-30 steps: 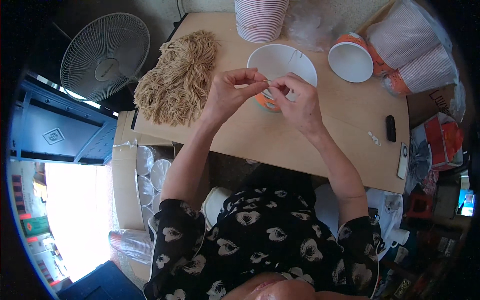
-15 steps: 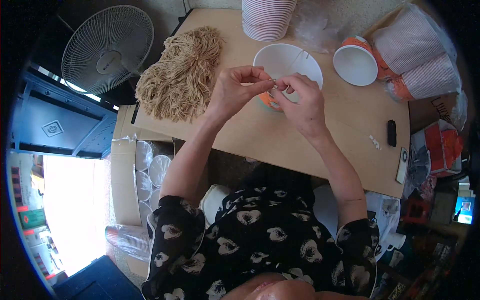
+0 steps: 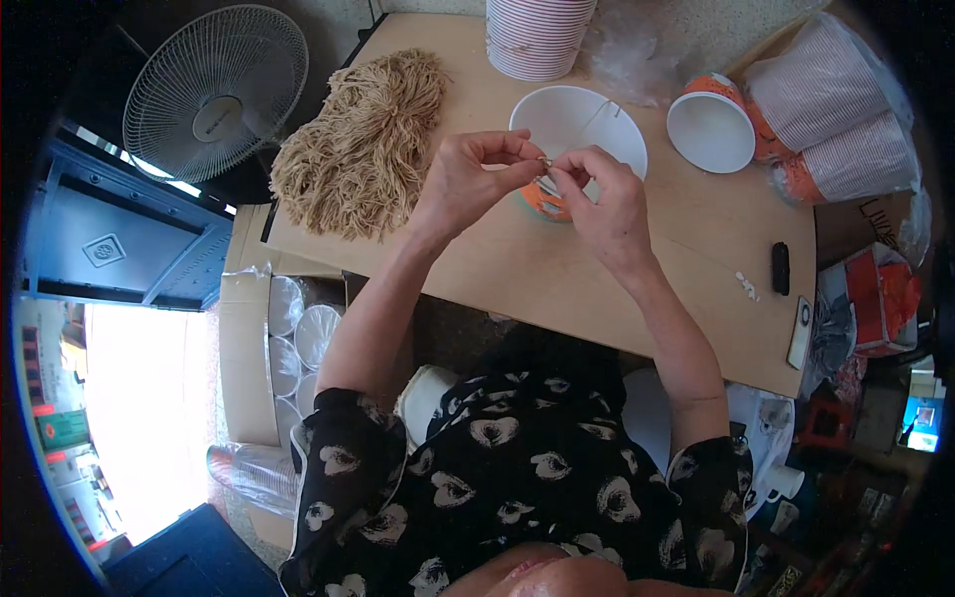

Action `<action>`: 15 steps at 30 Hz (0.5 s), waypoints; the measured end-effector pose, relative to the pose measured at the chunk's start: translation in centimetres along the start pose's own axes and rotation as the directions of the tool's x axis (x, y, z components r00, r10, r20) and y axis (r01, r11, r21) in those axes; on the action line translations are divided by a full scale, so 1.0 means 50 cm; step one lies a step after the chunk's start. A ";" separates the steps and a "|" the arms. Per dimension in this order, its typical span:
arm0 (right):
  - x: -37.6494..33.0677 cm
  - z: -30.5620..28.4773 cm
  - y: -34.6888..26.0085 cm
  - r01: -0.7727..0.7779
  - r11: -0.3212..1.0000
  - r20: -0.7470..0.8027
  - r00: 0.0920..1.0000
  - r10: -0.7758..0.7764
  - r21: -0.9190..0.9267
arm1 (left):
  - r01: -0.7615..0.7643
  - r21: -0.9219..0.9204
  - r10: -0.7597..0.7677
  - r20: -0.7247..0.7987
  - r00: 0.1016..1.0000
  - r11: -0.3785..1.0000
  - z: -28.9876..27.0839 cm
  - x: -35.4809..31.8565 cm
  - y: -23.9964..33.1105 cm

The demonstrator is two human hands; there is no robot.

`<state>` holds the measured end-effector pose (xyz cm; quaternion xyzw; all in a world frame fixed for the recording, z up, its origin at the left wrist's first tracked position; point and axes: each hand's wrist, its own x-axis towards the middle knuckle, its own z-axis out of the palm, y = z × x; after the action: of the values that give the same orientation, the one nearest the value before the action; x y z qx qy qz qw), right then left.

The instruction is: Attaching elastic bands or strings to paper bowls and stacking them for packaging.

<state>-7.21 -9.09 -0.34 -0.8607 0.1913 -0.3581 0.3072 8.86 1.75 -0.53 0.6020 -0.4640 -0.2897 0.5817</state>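
My left hand (image 3: 476, 184) and my right hand (image 3: 604, 204) meet above a white-lined paper tub (image 3: 622, 139) with an orange outside. Both are closed in a pinch, fingertips nearly touching, on a thin beige cord (image 3: 546, 162); most of it is hidden by the fingers. Inside the tub, another thin strand (image 3: 604, 107) runs up to the far rim. To the left of my left hand lies a thick heap of beige cords (image 3: 363, 149).
A tall stack of paper tubs (image 3: 540, 40) stands at the back. One tub (image 3: 709, 131) lies tipped at right, beside plastic-wrapped stacks (image 3: 826, 90). A black object (image 3: 780, 269), a phone-like device (image 3: 799, 331) and small white bits (image 3: 746, 287) lie near the right edge. A fan (image 3: 219, 109) stands left.
The view has shifted very slightly. My hands stay pinched together above the tub, with only a small movement of the fingers around the cord.
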 end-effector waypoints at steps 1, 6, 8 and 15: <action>-0.001 0.000 0.002 0.002 1.000 0.004 1.000 -0.002 -0.002 | 0.002 -0.012 -0.002 -0.007 1.000 1.000 0.001 0.000 0.000; 0.003 -0.006 -0.016 -0.059 0.994 0.054 0.997 0.054 0.090 | -0.001 -0.013 0.000 -0.046 0.999 1.000 0.009 -0.002 -0.004; 0.009 -0.009 -0.006 -0.087 0.985 0.076 0.994 0.076 0.152 | -0.023 -0.004 0.022 -0.062 0.998 1.000 0.016 -0.001 -0.003; 0.023 -0.024 0.001 -0.319 0.896 0.211 0.942 0.262 0.310 | -0.093 0.033 0.095 -0.038 0.995 0.995 0.019 -0.007 -0.003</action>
<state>-7.32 -10.25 0.87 -0.7826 0.2275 -0.2638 0.5159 7.91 1.63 -0.88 0.5942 -0.4848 -0.2428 0.5941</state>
